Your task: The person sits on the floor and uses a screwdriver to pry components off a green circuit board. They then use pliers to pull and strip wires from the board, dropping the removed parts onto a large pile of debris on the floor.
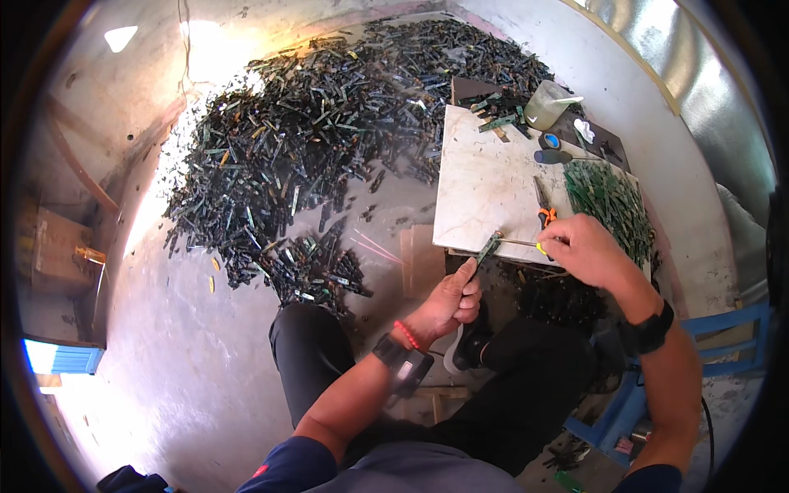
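My left hand (452,297) is closed around the lower end of a narrow green and dark circuit board strip (488,249), held tilted at the near edge of the white board (481,177). In my right hand (585,248) is a thin screwdriver (518,241) with a yellow handle end showing. Its shaft points left, and its tip meets the upper end of the strip; the exact contact is too small to make out. Just beyond my right hand lie pliers with orange and black handles (546,215).
Green strips (606,197) are heaped on the board's right side. Behind them are a dark-handled screwdriver (551,156), a blue tape roll (549,141) and a translucent cup (546,105). A large pile of dark strips (304,140) covers the floor ahead. A blue chair (612,427) stands at right.
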Available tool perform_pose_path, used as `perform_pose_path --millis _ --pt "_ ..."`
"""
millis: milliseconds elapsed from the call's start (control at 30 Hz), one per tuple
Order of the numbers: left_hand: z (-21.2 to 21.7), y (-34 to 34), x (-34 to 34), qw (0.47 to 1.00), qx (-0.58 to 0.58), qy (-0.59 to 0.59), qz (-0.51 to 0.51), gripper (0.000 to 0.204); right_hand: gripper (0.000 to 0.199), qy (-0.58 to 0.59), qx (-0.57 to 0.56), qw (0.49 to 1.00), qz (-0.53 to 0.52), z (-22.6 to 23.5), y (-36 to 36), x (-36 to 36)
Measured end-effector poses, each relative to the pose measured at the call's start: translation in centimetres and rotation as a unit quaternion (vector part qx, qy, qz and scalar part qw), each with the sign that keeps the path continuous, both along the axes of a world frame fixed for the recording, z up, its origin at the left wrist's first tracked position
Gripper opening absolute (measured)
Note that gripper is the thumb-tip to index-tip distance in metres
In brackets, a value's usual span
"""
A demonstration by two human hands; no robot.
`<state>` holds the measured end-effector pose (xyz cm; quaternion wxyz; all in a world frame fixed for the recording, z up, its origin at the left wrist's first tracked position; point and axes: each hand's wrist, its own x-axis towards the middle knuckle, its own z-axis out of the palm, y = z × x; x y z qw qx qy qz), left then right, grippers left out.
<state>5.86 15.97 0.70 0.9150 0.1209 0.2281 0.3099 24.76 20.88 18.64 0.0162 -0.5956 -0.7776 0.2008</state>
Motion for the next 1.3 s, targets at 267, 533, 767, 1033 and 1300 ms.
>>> perform_pose_path --millis 267,533,767,1033,1300 --pt "0.1 0.3 -0.4 0.998 -0.046 -0.040 -0.014 0.048 0.014 0.022 0.030 0.999 -0.012 1.0 -1.8 -0.4" --pt "0.1 0.4 -0.4 0.998 -0.055 -0.040 -0.007 0.048 0.015 0.009 0.038 0.999 -0.027 0.2 -2.4 -0.2" --pt "-0.4 0.5 -0.7 0.997 -0.051 -0.059 0.005 0.047 0.013 -0.017 0.057 0.997 -0.039 0.1 -3.0 -1.2" --pt "-0.6 0.4 -0.7 0.997 -0.050 -0.051 0.003 0.047 0.013 -0.014 0.103 0.995 -0.004 -0.8 -3.2 -1.8" --pt "0.1 0.3 -0.2 1.000 -0.021 -0.020 -0.006 0.048 0.010 -0.140 0.172 0.971 0.084 -1.5 -4.3 -3.7"
